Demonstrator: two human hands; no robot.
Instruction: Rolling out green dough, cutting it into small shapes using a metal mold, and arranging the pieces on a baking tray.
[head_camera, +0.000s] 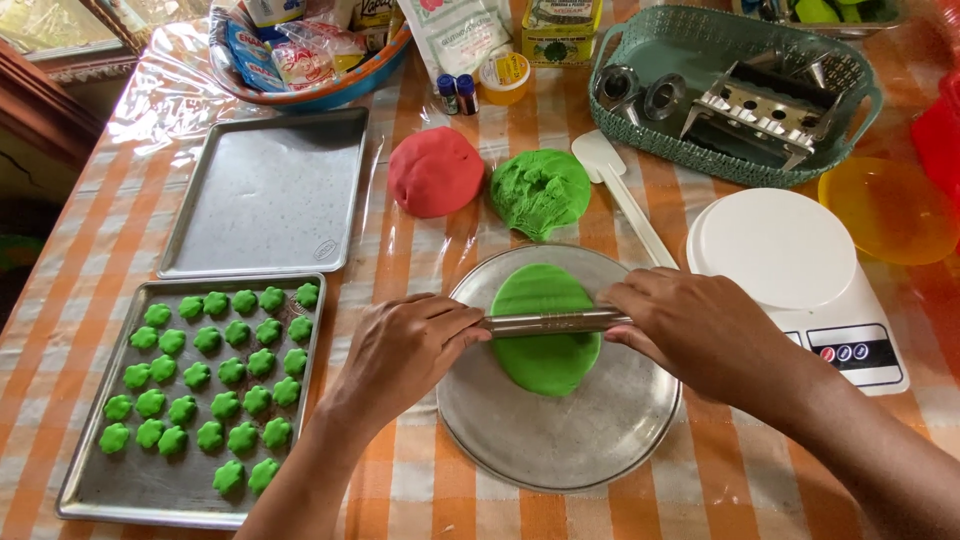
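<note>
Metal roller (553, 322): across flattened green dough (545, 330) on round tray (560, 440), bench centre. Left hand (405, 350), right hand (695, 325): each grip closed on a roller end. Tray rim clear; cookie tray (90, 490) just left.

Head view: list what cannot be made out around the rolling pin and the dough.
- Metal rolling pin: both ends hidden under the left hand and right hand.
- Flat green dough: a strip hidden by the pin.
- Teal basket: top edge cut off by the frame.
</note>
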